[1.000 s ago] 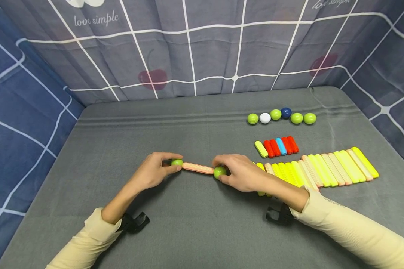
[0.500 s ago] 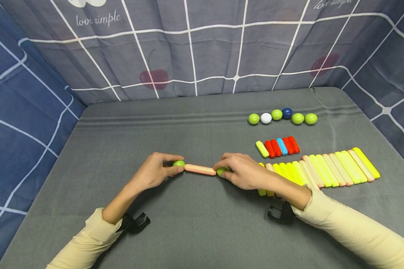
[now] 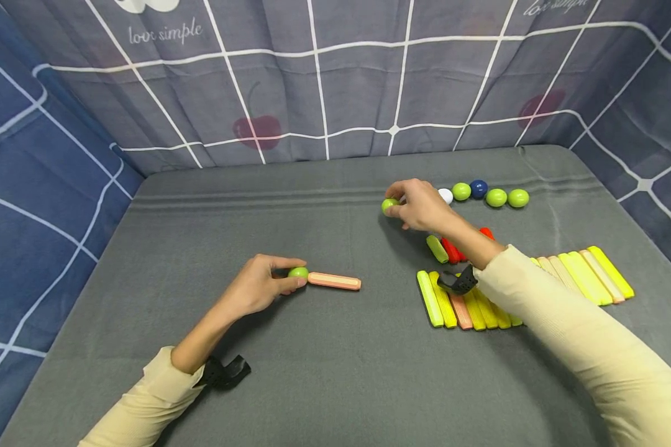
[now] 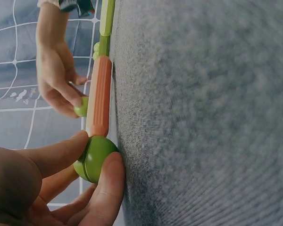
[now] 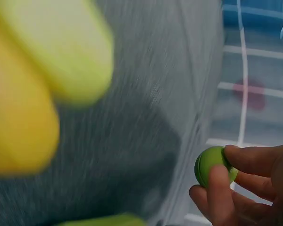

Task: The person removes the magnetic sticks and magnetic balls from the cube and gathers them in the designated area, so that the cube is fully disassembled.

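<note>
My left hand (image 3: 264,284) pinches a green ball (image 4: 96,160) between thumb and fingers. The ball touches the left end of an orange ridged toy rod (image 3: 335,282) lying on the grey cloth; the rod's right end has nothing against it. Farther back, my right hand (image 3: 420,205) pinches another green ball (image 3: 389,207), which the right wrist view also shows between thumb and fingertips. This hand is just left of the row of balls, overlapping the white ball (image 3: 446,195). Whether a further ball lies behind the hand is hidden.
Beyond the white ball lie green balls (image 3: 496,198) and a blue ball (image 3: 478,189). Short red and light-green rods (image 3: 437,249) sit below them, partly covered by the right forearm. Longer yellow and orange rods (image 3: 430,299) stretch rightward under the sleeve. A grid-patterned curtain (image 3: 358,87) encloses the grey cloth.
The right hand has left the rod's right end and moved back and right toward the row of balls, holding a green ball. The green ball at that rod end is gone. The left hand stays put.
</note>
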`<state>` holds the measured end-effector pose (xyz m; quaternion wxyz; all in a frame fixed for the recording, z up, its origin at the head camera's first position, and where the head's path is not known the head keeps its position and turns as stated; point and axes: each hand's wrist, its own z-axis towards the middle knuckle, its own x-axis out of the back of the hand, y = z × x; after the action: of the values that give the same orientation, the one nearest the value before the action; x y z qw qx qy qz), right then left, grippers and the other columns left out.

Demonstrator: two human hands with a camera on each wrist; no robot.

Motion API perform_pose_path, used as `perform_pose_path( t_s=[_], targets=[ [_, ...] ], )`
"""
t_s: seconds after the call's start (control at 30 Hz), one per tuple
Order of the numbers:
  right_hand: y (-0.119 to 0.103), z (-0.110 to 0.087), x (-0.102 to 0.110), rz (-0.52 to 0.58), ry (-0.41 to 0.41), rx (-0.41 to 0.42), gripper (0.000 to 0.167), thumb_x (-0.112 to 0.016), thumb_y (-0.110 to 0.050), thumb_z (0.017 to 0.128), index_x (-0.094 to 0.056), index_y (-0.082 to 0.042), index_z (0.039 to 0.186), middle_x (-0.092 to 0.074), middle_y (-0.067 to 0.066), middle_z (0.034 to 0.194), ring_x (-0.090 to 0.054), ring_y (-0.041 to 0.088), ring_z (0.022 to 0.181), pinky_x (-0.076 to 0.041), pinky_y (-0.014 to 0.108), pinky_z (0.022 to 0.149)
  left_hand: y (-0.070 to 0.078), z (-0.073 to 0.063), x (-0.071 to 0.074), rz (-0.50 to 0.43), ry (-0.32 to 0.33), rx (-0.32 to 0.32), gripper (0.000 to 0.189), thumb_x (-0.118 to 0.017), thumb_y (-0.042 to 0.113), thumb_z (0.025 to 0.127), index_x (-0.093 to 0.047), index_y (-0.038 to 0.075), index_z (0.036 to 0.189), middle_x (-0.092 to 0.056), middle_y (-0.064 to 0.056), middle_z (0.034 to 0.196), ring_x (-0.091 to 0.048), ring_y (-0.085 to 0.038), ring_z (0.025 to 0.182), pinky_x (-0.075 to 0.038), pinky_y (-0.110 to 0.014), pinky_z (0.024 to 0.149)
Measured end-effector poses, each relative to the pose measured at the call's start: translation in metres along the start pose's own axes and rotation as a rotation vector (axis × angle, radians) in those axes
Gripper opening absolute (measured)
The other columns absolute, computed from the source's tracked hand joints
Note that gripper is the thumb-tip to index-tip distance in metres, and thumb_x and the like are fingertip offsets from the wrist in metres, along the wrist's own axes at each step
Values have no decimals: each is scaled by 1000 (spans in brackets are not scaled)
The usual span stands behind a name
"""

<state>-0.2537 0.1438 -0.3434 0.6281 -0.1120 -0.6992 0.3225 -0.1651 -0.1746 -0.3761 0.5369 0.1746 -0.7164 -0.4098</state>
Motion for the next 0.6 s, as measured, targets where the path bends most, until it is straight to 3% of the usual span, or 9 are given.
perform_pose_path(
  t_s=[0.2, 0.6],
  targets=[
    [20, 14, 2, -93, 54, -64, 32, -69, -11, 93, -65, 3, 121, -65, 22, 113, -62, 18, 49, -47, 49, 81, 2, -1, 0, 0, 0, -3, 34, -74, 13, 89, -70, 2, 121, -72, -5, 94, -66, -14, 70, -50, -30, 62],
    [26, 13, 4, -89, 12, -91, 34, -62, -9, 97, -60, 5, 128, -61, 26, 122, -64, 19, 49, -52, 43, 72, 0, -1, 0, 6, 4, -14, 35, -75, 13, 89, -70, 3, 122, -72, -7, 99, -65, -14, 70, -47, -27, 57]
  ],
)
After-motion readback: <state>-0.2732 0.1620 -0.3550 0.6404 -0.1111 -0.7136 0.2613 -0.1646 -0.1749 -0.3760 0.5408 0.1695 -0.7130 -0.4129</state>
